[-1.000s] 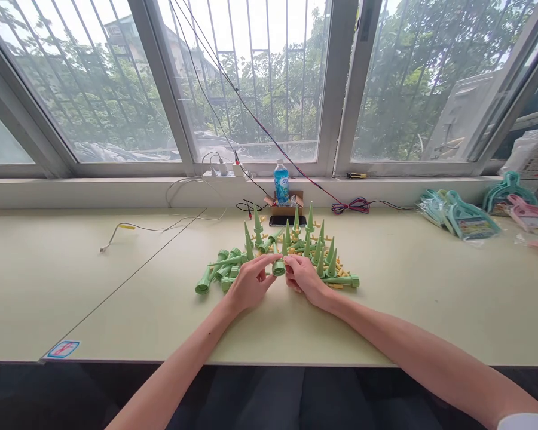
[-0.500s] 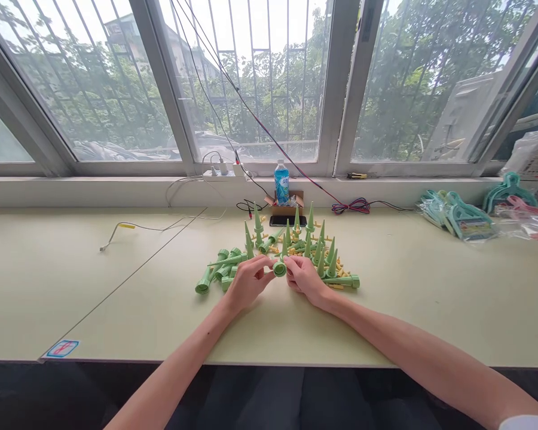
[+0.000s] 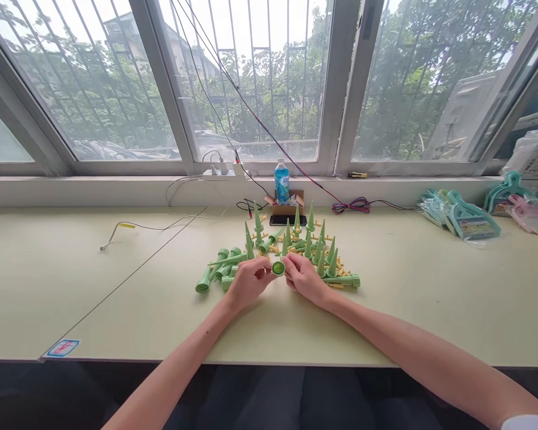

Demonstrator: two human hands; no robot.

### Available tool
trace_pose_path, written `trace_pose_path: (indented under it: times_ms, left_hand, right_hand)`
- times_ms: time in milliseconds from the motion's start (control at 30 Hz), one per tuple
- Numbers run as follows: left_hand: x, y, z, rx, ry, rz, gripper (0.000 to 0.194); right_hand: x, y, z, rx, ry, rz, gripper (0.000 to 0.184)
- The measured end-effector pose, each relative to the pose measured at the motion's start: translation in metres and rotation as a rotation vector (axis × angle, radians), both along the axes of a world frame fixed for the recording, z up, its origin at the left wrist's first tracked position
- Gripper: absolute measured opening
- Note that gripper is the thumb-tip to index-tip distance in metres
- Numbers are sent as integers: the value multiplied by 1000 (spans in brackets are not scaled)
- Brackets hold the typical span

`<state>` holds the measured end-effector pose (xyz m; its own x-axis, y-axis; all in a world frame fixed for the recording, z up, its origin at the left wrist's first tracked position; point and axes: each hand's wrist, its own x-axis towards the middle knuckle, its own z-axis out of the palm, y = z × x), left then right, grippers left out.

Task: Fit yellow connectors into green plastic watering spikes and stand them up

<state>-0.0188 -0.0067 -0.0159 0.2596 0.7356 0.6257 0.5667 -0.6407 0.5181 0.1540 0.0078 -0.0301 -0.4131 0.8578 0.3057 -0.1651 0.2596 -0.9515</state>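
Between my two hands is a green plastic watering spike (image 3: 278, 269), its round open end turned toward me. My left hand (image 3: 251, 279) pinches it from the left, closed, while my right hand (image 3: 305, 278) grips it from the right with the fingers curled. The fingers hide most of its body. Several green spikes (image 3: 226, 263) lie on their sides just left of my left hand. Beyond and right of my right hand, more green spikes (image 3: 321, 263) stand point up among small yellow valve pieces (image 3: 341, 272).
Behind the pile are a black phone (image 3: 287, 221), a small cardboard box (image 3: 289, 209) and a bottle of blue liquid (image 3: 282, 182). A coiled cable (image 3: 352, 206) lies by the sill. Bagged teal plastic items (image 3: 468, 218) and a pink one (image 3: 531, 212) sit at right.
The held spike has tilted so its open end faces me more squarely. At the far right, the pink bagged item has shifted, and what looks like another person's hand has left the edge.
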Motion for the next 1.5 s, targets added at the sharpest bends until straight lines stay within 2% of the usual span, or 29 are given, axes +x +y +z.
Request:
trace_pose_path:
  times_ms: [167,300,400,733,833,967,1133,1233,1367,1500]
  left_hand:
    - [3,-2,3,-63,-95,-6,40]
    - [2,-3,5,-308,-226,-102,34]
    - [1,-5,7,-449,-314,-174,29]
    - [-2,-5,12,-671,-392,-299,34]
    - [-2,-4,11,-675,-375,-276,41]
    - [0,-3,11,-617,-359,-181,47]
    - [3,-3,11,-482,-399,-108,33]
    - [1,-3,9,-440,-385,-115,23]
    - [-1,-3,6,-455,-294,-156,32]
    - [0,-2,4,-468,-245,-138,31]
  right_hand:
    - [1,1,-1,122,-76,-57,36]
    - [2,1,-1,200,-139,-111,35]
    - [2,0,-1,230,-171,-141,35]
    - [2,-1,0,265,-177,-149,33]
    - [0,-2,0,233,-153,-153,34]
    - [-4,-3,-1,152,-138,-202,38]
    - [-6,0,-2,24,-106,-266,43]
    - [-6,2,-2,-64,-55,-254,45]
    - [-6,2,-2,-129,-11,-216,46]
    - [-6,1,-1,-141,-12,-202,47]
